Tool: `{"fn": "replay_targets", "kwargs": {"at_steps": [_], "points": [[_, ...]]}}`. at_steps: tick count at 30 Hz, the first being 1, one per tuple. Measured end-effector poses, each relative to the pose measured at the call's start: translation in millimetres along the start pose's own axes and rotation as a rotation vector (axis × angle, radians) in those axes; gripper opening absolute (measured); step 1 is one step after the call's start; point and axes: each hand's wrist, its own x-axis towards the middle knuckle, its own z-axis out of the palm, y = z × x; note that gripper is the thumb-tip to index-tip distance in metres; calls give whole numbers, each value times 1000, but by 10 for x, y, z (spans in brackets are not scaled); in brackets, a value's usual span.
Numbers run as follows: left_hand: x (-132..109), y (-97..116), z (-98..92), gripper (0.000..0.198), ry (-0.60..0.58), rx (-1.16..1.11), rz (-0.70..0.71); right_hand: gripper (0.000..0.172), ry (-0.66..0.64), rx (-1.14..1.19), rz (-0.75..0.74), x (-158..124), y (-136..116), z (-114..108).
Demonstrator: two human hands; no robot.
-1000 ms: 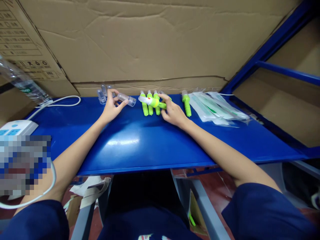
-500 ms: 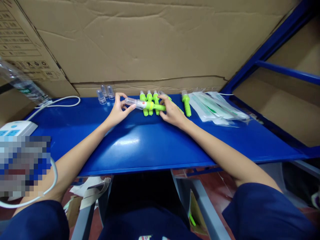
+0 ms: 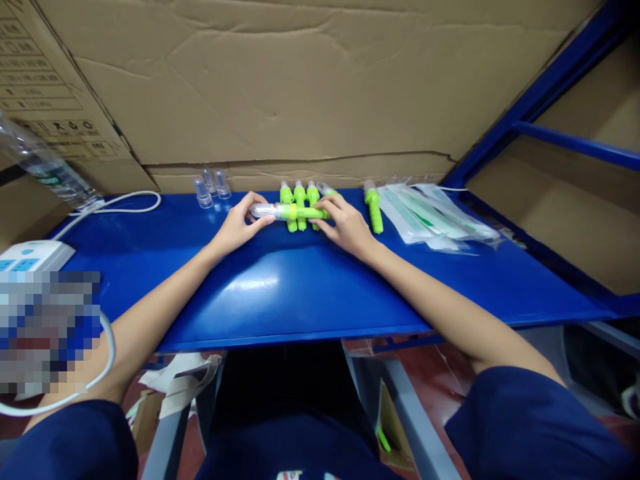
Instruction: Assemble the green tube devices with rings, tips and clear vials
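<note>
A green stick with a clear cap point(image 3: 286, 212) lies level between my hands, above the blue table. My left hand point(image 3: 241, 223) pinches the clear cap at its left end. At the other end, my right hand point(image 3: 345, 225) grips the green handle with fingers and thumb. Behind the held stick, several green sticks point(image 3: 299, 193) with clear tips lie side by side, partly hidden. Another one point(image 3: 373, 208) lies to the right of my right hand. Three clear caps point(image 3: 203, 193) stand on the table to the left of my left hand.
Plastic-wrapped items point(image 3: 435, 217) are spread at the right back of the blue table point(image 3: 300, 300). A white power strip point(image 3: 37, 257) with a cable and a plastic bottle point(image 3: 55, 173) are at the left. Cardboard point(image 3: 300, 87) walls the back.
The clear cap and the green stick have come closer together; the white part between them is now covered. My left hand has shifted slightly right and down.
</note>
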Motion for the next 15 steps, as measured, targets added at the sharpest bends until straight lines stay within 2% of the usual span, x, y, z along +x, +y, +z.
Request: {"fn": "replay_targets", "kwargs": {"at_steps": [4, 9, 15], "points": [[9, 10, -35, 49, 12, 27, 2, 37, 6, -60, 47, -2, -3, -20], [17, -25, -50, 50, 28, 6, -5, 45, -25, 45, 4, 4, 66, -8], [48, -99, -70, 48, 61, -68, -50, 25, -25, 75, 32, 29, 90, -29]]}}
